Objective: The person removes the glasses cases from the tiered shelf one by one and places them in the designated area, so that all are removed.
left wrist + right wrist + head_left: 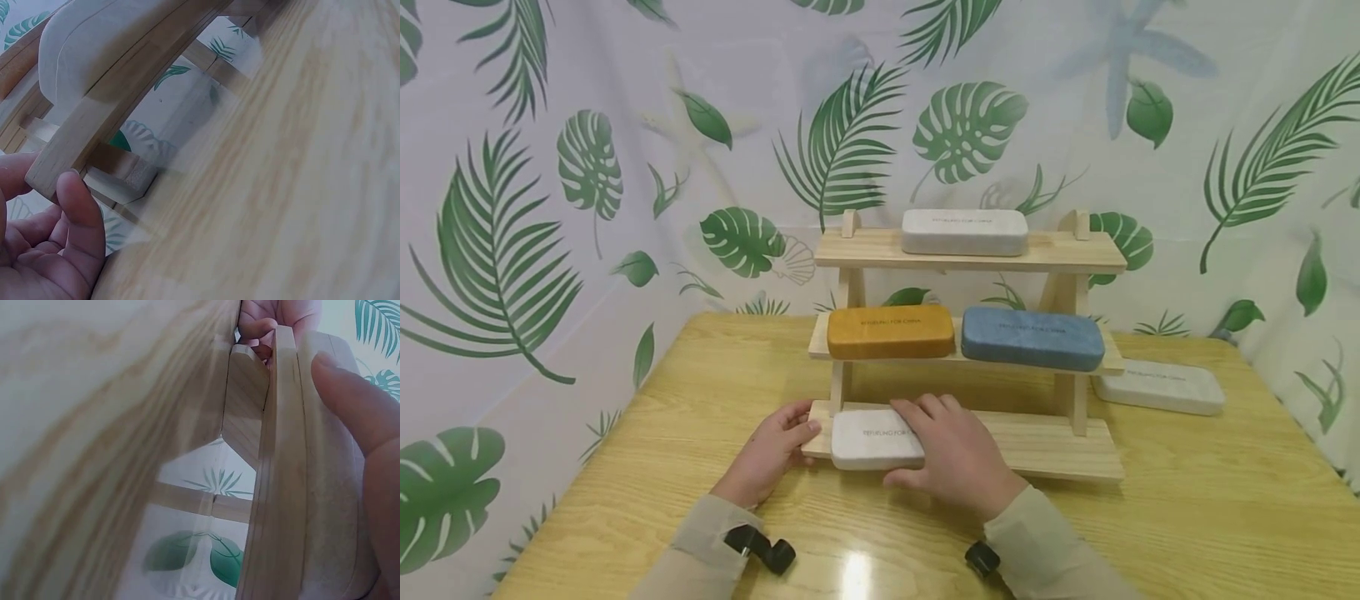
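Note:
A three-tier wooden display shelf (1052, 450) stands on the table. A white glasses case (868, 442) with dark lettering lies at the left of its bottom board. My right hand (951, 454) grips the right part of this case, thumb at the front and fingers over the top, hiding that end. In the right wrist view the thumb (356, 403) presses along the case's front. With my left hand (775, 446) I pinch the left end of the bottom board; the left wrist view shows a finger and thumb on the board end (59, 162).
An orange glasses case (891, 332) and a blue one (1032, 337) lie side by side on the middle board. Another white case (964, 232) is on the top board. A further white case (1165, 386) rests on the table (1210, 483), right of the shelf. Leaf-printed cloth hangs behind.

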A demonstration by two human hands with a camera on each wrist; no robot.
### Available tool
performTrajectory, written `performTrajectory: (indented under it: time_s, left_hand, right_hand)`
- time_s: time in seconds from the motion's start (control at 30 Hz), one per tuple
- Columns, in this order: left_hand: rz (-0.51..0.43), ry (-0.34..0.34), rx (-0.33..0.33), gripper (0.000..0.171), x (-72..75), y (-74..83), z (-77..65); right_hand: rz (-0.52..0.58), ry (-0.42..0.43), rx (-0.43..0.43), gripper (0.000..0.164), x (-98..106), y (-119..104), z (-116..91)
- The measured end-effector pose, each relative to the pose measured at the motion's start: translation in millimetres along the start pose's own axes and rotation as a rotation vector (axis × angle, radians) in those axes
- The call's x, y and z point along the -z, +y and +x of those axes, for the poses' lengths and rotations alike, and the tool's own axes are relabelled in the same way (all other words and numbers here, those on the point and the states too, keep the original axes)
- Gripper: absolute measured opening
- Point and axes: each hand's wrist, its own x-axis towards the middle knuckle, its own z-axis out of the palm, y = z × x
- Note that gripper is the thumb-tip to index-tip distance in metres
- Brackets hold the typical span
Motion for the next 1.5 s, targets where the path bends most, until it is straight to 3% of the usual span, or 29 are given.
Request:
performTrajectory:
  time_s: [0.5, 1.13, 1.37, 1.5]
  left_hand:
    - [0.030, -0.003, -0.011, 0.056, 1.2, 0.2, 0.3]
    - [0.027, -0.016, -0.021, 0.057, 0.1, 1.1, -2.5]
    - [0.011, 0.027, -0.019, 0.054, -1.0, 0.7, -1.7]
    - [0.002, 0.036, -0.020, 0.053, -0.5, -2.3, -0.2]
  right_hand:
    - [0.005, -0.025, 0.007, 0.090, 6, 5, -8]
    - [0.049, 0.009, 0.060, 0.087, 22, 32, -51]
    - [0.017, 0.020, 0.095, 0.089, 30, 44, -67]
    - [0.011, 0.011, 0.064, 0.087, 36, 54, -78]
